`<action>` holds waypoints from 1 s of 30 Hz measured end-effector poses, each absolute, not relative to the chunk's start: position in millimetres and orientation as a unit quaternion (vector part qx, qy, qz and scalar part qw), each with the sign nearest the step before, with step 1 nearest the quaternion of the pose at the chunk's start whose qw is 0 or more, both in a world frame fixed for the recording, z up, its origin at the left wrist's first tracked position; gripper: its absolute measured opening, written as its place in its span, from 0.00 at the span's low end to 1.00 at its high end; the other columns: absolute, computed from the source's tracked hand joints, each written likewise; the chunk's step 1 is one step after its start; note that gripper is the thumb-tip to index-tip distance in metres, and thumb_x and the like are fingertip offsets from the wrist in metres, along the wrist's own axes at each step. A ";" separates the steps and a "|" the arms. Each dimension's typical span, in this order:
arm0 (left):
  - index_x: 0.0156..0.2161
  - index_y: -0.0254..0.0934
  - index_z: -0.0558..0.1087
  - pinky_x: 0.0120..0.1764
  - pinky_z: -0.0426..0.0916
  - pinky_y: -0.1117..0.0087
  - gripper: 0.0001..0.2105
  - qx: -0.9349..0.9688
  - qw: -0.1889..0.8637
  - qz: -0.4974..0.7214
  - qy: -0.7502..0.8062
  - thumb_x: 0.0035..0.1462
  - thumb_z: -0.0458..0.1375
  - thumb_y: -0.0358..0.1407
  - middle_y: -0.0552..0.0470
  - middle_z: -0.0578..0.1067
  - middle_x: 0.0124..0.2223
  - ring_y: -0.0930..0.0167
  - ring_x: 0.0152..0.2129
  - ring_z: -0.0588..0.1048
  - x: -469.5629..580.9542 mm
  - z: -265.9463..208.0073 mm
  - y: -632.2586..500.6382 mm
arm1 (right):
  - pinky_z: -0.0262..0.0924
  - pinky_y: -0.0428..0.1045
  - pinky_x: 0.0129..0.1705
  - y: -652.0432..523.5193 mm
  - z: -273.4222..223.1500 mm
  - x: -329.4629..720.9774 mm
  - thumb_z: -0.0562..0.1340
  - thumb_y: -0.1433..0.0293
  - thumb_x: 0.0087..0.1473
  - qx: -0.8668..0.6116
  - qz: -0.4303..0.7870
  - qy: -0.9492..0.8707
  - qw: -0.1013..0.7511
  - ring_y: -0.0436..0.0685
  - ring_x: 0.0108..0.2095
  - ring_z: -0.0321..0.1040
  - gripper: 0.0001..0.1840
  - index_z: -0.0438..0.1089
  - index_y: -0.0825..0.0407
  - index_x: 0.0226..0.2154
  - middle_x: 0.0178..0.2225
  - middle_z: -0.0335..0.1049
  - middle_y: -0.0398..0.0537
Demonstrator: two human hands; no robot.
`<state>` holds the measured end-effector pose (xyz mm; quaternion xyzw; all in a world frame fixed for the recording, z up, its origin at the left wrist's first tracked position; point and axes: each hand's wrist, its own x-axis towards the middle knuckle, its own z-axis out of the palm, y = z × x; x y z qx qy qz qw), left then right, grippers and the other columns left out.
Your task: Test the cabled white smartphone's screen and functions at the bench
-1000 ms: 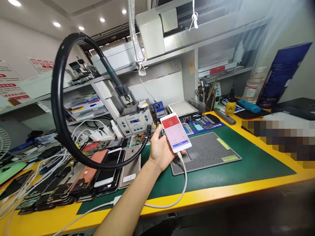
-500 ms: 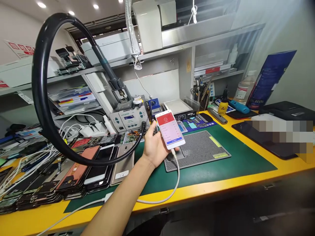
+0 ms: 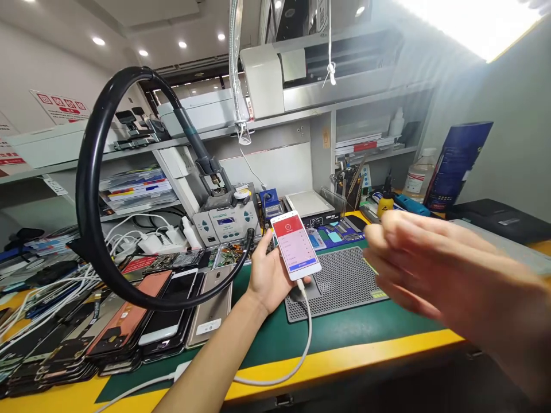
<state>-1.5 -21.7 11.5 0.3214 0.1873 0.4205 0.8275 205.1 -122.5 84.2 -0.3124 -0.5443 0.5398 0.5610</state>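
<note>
1. The left hand [image 3: 269,275] is holding a white phone [image 3: 295,244] up in the middle of the frame, fingers wrapped around it.
2. A white cable [image 3: 301,338] is hanging from the phone's bottom.
3. The right hand [image 3: 434,275] is open and blurry at the right, holding nothing.
4. A grey mat [image 3: 344,281] is lying under the phone.

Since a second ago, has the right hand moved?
Yes. The right hand, absent from view before, has come in from the right, blurred, and now sits in front of the grey mat, near the phone.

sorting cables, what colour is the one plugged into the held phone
White cable, hanging from the phone; head view.
</note>
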 end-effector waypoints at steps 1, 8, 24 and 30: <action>0.54 0.29 0.71 0.25 0.72 0.64 0.32 0.323 0.827 0.420 0.186 0.61 0.49 0.56 0.36 0.74 0.47 0.60 0.35 0.75 -1.6 11.6 -21.9 | 0.49 0.44 0.13 -109.9 86.4 202.4 0.63 0.62 0.58 -0.313 0.551 -0.536 0.558 0.48 0.17 0.51 0.17 0.62 0.48 0.22 0.22 0.54 0.41; 0.55 0.30 0.70 0.27 0.72 0.62 0.32 0.319 0.818 0.434 0.203 0.61 0.48 0.57 0.37 0.74 0.46 0.58 0.35 0.74 -3.3 13.8 -21.4 | 0.52 0.45 0.20 -2.6 49.3 190.8 0.64 0.65 0.53 -0.417 0.452 -0.560 0.555 0.48 0.19 0.54 0.12 0.61 0.51 0.25 0.20 0.58 0.40; 0.57 0.27 0.68 0.24 0.72 0.65 0.33 0.325 0.819 0.418 0.221 0.63 0.46 0.56 0.31 0.73 0.51 0.57 0.36 0.77 -1.8 15.7 -20.5 | 0.67 0.52 0.37 -15.4 10.5 181.9 0.62 0.78 0.42 -0.275 0.678 -0.579 0.360 0.55 0.33 0.74 0.32 0.65 0.48 0.53 0.52 0.71 0.52; 0.57 0.30 0.69 0.26 0.72 0.67 0.31 0.322 0.820 0.415 0.226 0.63 0.47 0.55 0.34 0.74 0.48 0.58 0.37 0.76 1.6 13.5 -23.4 | 0.62 0.51 0.41 -13.5 10.7 180.6 0.63 0.68 0.49 -0.327 0.647 -0.555 0.408 0.57 0.38 0.71 0.19 0.70 0.53 0.45 0.42 0.75 0.50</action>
